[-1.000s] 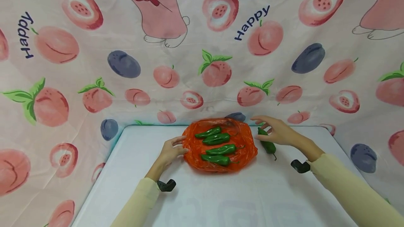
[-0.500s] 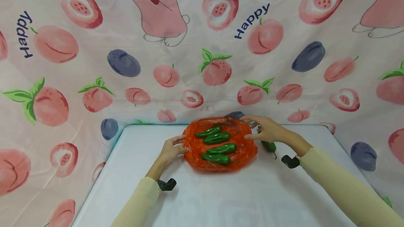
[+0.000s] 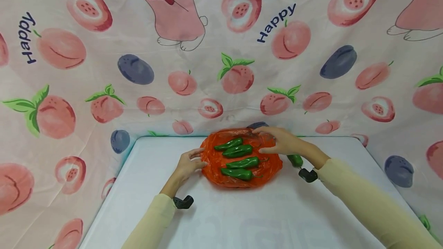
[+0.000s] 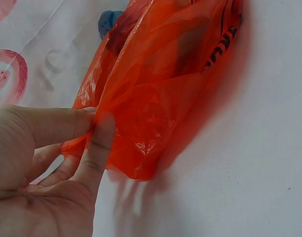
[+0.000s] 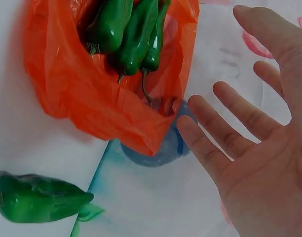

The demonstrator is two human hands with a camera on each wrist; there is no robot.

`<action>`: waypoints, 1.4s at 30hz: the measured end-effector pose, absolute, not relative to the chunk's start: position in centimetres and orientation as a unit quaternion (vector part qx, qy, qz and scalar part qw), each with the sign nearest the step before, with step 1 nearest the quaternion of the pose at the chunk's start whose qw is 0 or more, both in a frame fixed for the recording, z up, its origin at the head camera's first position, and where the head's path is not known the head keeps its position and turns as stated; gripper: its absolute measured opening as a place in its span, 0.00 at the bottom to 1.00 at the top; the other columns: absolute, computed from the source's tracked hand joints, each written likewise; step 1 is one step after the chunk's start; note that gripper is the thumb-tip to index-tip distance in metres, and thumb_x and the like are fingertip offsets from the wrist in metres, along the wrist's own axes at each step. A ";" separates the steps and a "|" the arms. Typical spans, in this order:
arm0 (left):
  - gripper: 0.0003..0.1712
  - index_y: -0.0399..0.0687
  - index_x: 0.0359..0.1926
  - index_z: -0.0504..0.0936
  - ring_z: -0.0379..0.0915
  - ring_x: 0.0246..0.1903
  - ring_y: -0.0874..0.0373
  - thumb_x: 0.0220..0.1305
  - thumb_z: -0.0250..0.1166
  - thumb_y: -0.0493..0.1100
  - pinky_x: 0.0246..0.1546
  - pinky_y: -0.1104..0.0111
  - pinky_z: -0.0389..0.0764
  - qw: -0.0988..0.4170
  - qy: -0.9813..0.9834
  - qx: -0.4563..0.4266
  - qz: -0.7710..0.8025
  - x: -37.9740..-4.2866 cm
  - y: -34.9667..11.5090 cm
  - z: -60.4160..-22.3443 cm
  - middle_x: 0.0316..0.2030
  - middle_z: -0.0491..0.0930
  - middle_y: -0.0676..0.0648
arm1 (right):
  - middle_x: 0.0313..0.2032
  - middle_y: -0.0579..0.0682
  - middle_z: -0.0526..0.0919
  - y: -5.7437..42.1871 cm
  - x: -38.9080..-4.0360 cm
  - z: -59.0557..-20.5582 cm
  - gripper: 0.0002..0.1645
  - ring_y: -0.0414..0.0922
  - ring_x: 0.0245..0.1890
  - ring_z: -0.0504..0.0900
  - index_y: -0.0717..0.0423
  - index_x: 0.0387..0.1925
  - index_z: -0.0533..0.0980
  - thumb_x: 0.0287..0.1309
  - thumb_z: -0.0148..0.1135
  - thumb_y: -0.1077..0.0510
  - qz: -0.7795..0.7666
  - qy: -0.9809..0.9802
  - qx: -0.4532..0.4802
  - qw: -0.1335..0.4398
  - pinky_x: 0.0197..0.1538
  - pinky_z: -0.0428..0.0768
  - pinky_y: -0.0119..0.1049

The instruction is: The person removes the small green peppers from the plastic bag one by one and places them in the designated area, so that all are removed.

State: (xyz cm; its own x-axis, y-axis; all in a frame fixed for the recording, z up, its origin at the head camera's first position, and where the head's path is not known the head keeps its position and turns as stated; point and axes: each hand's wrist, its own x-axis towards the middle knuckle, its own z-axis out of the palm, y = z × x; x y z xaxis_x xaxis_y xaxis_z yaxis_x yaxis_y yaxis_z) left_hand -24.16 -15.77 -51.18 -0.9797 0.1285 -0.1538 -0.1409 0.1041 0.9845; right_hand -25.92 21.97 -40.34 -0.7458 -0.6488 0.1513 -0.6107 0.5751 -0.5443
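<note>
An orange plastic bag (image 3: 212, 171) lies spread out on the table, with several green peppers (image 3: 242, 163) on or in it. My left hand (image 3: 187, 166) is at the bag's left side; the left wrist view shows its thumb and a finger pinching the edge of the plastic (image 4: 146, 113). Over the bag's right part is my right hand (image 3: 282, 141), fingers spread and holding nothing. In the right wrist view that hand (image 5: 259, 158) appears apart from the bag. One loose green pepper (image 3: 295, 160) lies right of the bag, partly hidden by my right arm.
The white table (image 3: 221, 218) ends at a back edge close behind the bag. A hanging cloth (image 3: 221, 41) printed with peaches rises behind and beside it. A black wrist camera (image 3: 308, 175) hangs below the right forearm, another (image 3: 183, 202) by the left.
My right hand has moved left, from over the loose pepper to over the right part of the bag. The left hand has stayed at the bag's left edge, and the peppers lie as before.
</note>
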 end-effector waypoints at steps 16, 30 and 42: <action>0.34 0.41 0.66 0.78 0.83 0.40 0.55 0.58 0.72 0.25 0.43 0.63 0.87 0.099 0.733 -0.006 0.673 -24.4 -15.6 -51.1 0.56 0.77 0.36 | 0.59 0.54 0.81 19.6 -27.0 -41.8 0.37 0.57 0.59 0.79 0.48 0.69 0.72 0.60 0.75 0.50 -0.314 0.869 -0.371 0.093 0.59 0.80 0.60; 0.34 0.41 0.67 0.78 0.82 0.41 0.55 0.59 0.73 0.28 0.46 0.58 0.87 0.099 0.739 -0.002 0.667 -24.3 -15.7 -50.9 0.58 0.75 0.36 | 0.61 0.62 0.78 17.8 -28.0 -42.9 0.38 0.62 0.62 0.75 0.46 0.71 0.68 0.63 0.72 0.57 -0.288 0.865 -0.366 0.187 0.61 0.76 0.63; 0.34 0.42 0.67 0.78 0.83 0.42 0.54 0.59 0.72 0.26 0.48 0.57 0.86 0.102 0.732 -0.004 0.674 -24.1 -15.7 -50.9 0.58 0.75 0.36 | 0.58 0.58 0.79 16.5 -28.6 -44.8 0.35 0.56 0.59 0.77 0.50 0.69 0.71 0.63 0.71 0.62 -0.248 0.875 -0.345 0.233 0.62 0.77 0.56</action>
